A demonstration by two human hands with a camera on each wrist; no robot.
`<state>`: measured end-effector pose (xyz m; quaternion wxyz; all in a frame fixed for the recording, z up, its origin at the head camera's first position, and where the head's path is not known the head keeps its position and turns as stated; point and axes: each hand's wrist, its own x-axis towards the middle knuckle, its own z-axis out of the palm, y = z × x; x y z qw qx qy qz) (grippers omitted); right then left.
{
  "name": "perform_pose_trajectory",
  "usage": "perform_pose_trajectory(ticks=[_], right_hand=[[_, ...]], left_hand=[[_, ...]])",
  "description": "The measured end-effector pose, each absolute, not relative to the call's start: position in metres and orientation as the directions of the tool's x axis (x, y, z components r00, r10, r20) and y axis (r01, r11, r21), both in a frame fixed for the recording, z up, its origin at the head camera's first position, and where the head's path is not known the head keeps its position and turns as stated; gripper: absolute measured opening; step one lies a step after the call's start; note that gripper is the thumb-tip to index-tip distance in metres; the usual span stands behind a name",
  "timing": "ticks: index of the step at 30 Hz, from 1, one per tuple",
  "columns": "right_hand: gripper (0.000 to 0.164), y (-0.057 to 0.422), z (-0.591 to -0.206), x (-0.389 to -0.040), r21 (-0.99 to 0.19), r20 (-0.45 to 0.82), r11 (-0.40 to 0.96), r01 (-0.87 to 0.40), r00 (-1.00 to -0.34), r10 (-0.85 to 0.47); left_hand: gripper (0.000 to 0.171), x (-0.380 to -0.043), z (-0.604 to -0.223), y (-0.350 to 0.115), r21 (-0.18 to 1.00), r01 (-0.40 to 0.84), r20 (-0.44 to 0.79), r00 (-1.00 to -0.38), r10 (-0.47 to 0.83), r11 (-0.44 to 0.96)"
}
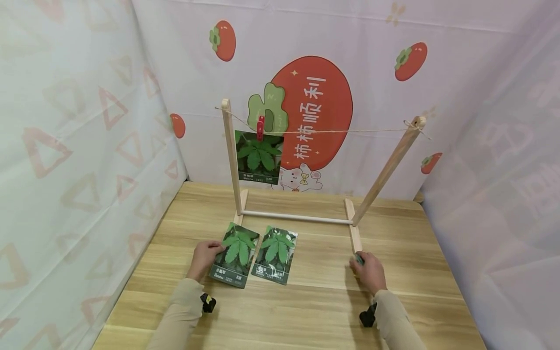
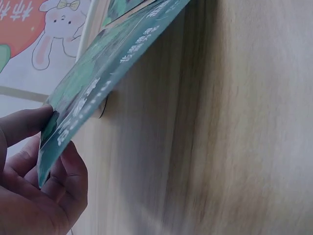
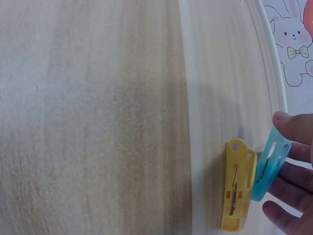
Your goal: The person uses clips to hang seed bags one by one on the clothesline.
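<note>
My left hand (image 1: pixel 204 258) pinches the left edge of a dark green seed packet (image 1: pixel 235 255) with a leaf picture. In the left wrist view the packet (image 2: pixel 93 88) is tilted up from the wooden table, thumb on its face and fingers behind. A second, similar packet (image 1: pixel 276 255) lies just to its right. At the right, my right hand (image 1: pixel 371 271) holds a light blue clothespin (image 3: pixel 272 164) between thumb and fingers. A yellow clothespin (image 3: pixel 237 191) lies on the table right beside it.
A wooden frame (image 1: pixel 385 177) stands at the back, with a string (image 1: pixel 337 131) tied between its posts. A red clothespin (image 1: pixel 260 128) holds a third packet (image 1: pixel 259 160) on the string's left part. Patterned cloth (image 1: pixel 192 63) surrounds the table (image 1: pixel 306 311).
</note>
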<state>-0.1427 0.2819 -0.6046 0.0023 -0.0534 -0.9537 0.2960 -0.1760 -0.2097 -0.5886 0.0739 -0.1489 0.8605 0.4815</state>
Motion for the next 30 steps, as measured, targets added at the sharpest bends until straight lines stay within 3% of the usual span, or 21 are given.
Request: perform_pose_trajectory(ticks=[17,30], right_hand=[[0.039,0.276,-0.589,-0.146,-0.610,0.020,0.789,0.068,-0.995,0.101],[0.033,0.264,-0.558,-0.153,-0.599,0.191,0.797,-0.076,-0.980,0.050]], left_hand=[[0.030,-0.172,-0.572,-0.211,0.849,-0.301,-0.197,-0.943,-0.267,0.435],[0.025,-0.179,-0.561,-0.198,0.891,-0.207,-0.077,-0.946,-0.315,0.405]])
